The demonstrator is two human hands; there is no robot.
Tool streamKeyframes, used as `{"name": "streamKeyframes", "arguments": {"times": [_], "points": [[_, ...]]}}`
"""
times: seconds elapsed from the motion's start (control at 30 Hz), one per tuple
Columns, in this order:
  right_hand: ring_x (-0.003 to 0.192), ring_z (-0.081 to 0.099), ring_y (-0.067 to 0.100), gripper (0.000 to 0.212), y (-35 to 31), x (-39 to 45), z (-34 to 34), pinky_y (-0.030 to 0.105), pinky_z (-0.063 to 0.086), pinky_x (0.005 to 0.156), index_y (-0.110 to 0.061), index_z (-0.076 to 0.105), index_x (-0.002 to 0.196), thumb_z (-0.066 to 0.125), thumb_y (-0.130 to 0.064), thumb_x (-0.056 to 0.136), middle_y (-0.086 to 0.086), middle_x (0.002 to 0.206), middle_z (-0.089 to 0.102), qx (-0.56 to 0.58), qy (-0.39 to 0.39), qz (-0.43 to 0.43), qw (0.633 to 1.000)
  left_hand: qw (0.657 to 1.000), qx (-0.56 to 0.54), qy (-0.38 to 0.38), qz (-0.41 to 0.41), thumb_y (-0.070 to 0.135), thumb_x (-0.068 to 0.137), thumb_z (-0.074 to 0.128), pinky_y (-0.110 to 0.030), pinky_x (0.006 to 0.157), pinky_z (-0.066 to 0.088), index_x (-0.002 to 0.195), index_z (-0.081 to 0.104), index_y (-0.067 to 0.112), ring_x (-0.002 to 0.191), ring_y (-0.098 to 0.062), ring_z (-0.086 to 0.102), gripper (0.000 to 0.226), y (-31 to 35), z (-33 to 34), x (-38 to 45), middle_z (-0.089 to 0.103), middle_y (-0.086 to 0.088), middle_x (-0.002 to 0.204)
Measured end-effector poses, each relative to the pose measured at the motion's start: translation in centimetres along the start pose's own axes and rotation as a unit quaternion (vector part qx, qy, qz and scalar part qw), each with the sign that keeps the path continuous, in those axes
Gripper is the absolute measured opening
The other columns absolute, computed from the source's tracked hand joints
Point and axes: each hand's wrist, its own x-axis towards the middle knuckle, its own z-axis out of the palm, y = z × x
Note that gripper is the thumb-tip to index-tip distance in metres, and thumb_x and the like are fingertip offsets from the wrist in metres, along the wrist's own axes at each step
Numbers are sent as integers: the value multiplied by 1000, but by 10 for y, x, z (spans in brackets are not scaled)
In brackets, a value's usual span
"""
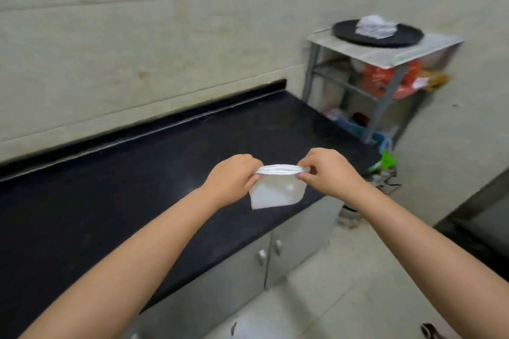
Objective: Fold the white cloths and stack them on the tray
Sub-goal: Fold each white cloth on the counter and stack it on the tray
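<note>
My left hand (231, 176) and right hand (327, 172) each pinch one end of a folded white cloth (276, 190), holding it stretched between them in the air over the black tabletop (137, 187), its lower part hanging down. Well apart, at the far right, a round black tray (407, 37) on a metal rack (385, 69) carries a pile of white cloths (373, 25).

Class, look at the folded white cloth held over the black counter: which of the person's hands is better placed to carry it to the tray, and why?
Probably the right hand. It pinches the folded cloth at the end nearer the black tray, which sits on the rack to the right. The left hand would have to cross over.
</note>
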Motion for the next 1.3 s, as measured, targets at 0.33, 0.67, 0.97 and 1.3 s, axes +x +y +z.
{"name": "streamKeyframes", "arguments": {"times": [0.33, 0.67, 0.97, 1.3], "points": [[77, 47, 13, 15, 176, 38, -121, 27, 36, 70, -11, 69, 87, 57, -19, 87, -15, 69, 49, -6, 66, 67, 996, 995, -26, 31, 89, 22, 94, 48, -38, 79, 45, 94, 55, 10, 93, -24, 54, 15, 94, -15, 210, 54, -4, 91], [72, 55, 15, 14, 346, 161, -250, 25, 40, 60, -5, 70, 90, 64, -14, 82, 6, 79, 65, 43, 65, 72, 994, 981, -123, 102, 110, 19, 88, 61, -14, 54, 31, 96, 67, 5, 55, 0, 42, 17, 135, -41, 453, 48, 17, 63], [67, 53, 11, 7, 471, 285, -317, 15, 40, 59, -13, 67, 86, 64, -10, 82, 2, 72, 60, 106, 51, 25, 993, 987, -137, 81, 20, 13, 91, 55, -18, 56, 36, 105, 63, 3, 63, -15, 50, 19, 151, -51, 625, 56, -1, 75], [55, 58, 9, 12, 589, 494, -336, 18, 50, 63, 0, 66, 89, 57, 0, 83, 11, 71, 62, 214, 71, -70, 972, 905, -233, 245, -257, 6, 91, 51, -36, 68, 60, 104, 57, 1, 58, -20, 69, 15, 132, -32, 809, 66, -21, 84]]}}
